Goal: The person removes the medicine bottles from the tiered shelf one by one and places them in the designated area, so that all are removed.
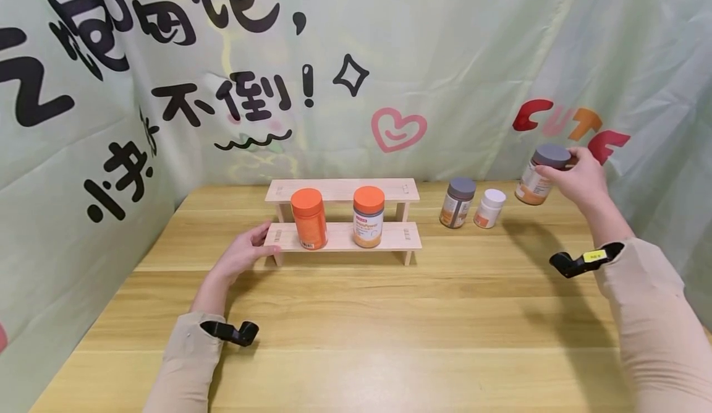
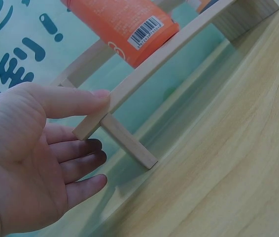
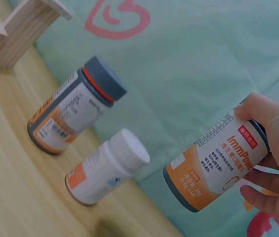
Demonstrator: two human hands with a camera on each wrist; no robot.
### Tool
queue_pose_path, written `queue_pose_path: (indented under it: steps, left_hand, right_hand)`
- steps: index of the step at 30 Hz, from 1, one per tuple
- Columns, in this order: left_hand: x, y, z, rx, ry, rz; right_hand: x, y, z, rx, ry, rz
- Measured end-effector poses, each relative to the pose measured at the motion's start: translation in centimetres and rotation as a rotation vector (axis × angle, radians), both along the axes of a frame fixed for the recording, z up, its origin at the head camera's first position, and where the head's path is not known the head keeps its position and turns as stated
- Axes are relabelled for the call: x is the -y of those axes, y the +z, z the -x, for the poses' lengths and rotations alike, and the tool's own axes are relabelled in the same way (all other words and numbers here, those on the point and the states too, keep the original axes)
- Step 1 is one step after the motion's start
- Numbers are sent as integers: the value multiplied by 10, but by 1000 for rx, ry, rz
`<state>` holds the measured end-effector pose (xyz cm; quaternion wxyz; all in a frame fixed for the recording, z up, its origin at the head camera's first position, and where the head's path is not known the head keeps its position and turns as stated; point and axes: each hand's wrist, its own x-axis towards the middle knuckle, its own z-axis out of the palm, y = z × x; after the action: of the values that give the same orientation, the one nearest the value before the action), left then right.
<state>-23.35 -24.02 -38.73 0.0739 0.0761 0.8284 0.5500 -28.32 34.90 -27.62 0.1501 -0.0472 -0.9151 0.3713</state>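
My right hand (image 1: 584, 178) grips a supplement bottle (image 3: 218, 160) by its grey lid, the bottle tilted and raised at the back right. Its label is white and orange. My left hand (image 1: 245, 251) holds the left end of a two-tier wooden rack (image 1: 340, 240), thumb on the front edge of the lower plank; in the left wrist view the other fingers (image 2: 83, 163) are bent loosely beyond the plank end. On that lower tier stand an all-orange bottle (image 1: 309, 221) and an orange-lidded bottle (image 1: 368, 218) with a white label.
Right of the rack, a grey-lidded bottle (image 1: 457, 204) and a smaller white bottle (image 1: 489, 209) stand upright on the wooden table (image 1: 389, 326). A pale printed curtain (image 1: 461, 60) hangs behind and at the sides. The rack's upper tier (image 1: 342, 189) holds no bottle.
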Motion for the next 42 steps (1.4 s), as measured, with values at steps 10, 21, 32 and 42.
queue_pose_path:
  steps: [10,21,32,42]
  left_hand:
    - [-1,1,-1,-8,-6,3]
    - [1,1,-1,-8,-1,3]
    - [0,2,0,-10,-9,10]
    - [0,2,0,-11,-14,19]
  right_hand:
    - [-14,-23,1,29,-46,-15]
    - [-13,-52,3,39,-101,30]
    - [-12,-67,5,80,-116,51]
    - [-8,-77,11,54,-93,49]
